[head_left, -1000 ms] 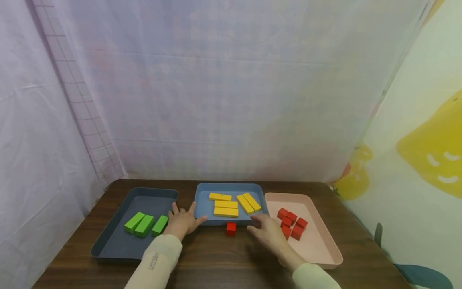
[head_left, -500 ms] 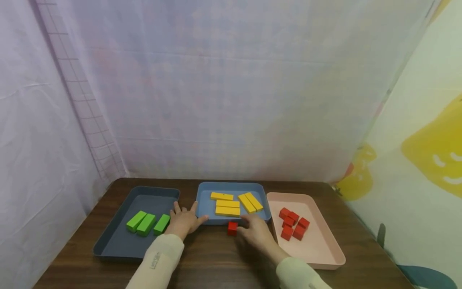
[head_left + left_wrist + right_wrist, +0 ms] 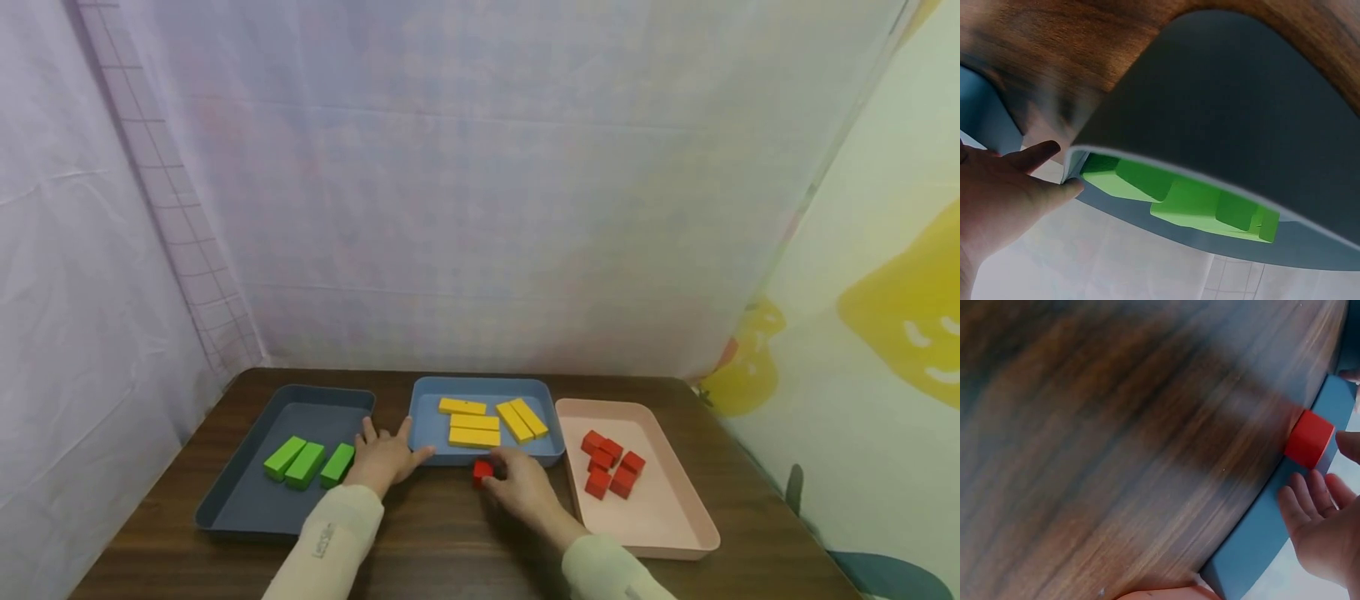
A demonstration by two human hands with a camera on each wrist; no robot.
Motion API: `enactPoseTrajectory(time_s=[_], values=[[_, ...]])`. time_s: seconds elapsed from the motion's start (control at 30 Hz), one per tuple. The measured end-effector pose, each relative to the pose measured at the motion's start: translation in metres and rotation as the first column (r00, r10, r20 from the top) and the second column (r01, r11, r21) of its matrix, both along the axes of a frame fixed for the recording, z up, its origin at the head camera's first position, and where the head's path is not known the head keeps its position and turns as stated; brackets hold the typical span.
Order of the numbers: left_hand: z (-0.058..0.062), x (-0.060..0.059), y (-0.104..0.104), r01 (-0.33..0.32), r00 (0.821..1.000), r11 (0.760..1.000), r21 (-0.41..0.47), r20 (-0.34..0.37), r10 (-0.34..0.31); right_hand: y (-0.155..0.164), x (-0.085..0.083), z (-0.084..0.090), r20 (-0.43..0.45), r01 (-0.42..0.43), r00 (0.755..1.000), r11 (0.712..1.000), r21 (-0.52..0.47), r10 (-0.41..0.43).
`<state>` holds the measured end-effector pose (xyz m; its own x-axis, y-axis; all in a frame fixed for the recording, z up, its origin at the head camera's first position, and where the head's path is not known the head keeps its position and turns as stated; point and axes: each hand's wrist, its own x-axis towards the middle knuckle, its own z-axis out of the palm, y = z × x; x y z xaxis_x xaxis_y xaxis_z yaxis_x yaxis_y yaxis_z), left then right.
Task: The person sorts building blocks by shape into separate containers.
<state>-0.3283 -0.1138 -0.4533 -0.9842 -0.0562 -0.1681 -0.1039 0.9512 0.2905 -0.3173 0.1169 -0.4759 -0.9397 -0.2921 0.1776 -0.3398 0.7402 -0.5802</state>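
In the head view a red cube sits on the table just in front of the blue tray. My right hand is at its right side, thumb and fingers spread around it; in the right wrist view the fingertips come right up to the cube without a visible pinch. My left hand lies with fingers spread between the dark grey tray and the blue tray. Its fingers meet the grey tray's rim in the left wrist view, where green blocks show inside.
Several yellow blocks lie in the blue tray. At the right, a pink tray holds several red cubes. The brown table ends at a white curtain behind.
My right hand has moved left from beside the pink tray to the lone red cube. My left hand stays by the grey tray's rim. The view has shifted slightly.
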Motion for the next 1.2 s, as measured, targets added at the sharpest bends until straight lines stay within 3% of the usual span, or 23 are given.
enactPoseTrajectory(time_s=[0.23,0.53,0.77,0.97,1.2], values=[[0.000,0.002,-0.001,0.001,1.000,1.000,0.013,-0.009,-0.001,-0.006,0.001,-0.003,-0.004,-0.017,1.000,0.999,0.031,0.017],[-0.002,0.000,-0.001,0.010,1.000,1.000,0.010,-0.007,-0.010,-0.010,0.000,-0.011,-0.081,-0.033,0.996,0.989,0.143,0.045],[-0.002,-0.002,0.000,0.004,1.000,1.000,0.005,-0.007,-0.004,-0.004,0.006,-0.007,-0.113,-0.033,0.993,0.994,0.103,0.044],[-0.002,0.000,-0.001,0.001,1.000,1.000,0.018,-0.014,-0.001,0.008,0.010,0.008,-0.040,-0.010,0.999,1.000,0.028,0.011],[-0.001,0.000,-0.001,0.004,1.000,1.000,0.008,-0.017,-0.004,0.035,0.014,0.029,0.018,0.150,0.989,0.987,-0.054,-0.149]])
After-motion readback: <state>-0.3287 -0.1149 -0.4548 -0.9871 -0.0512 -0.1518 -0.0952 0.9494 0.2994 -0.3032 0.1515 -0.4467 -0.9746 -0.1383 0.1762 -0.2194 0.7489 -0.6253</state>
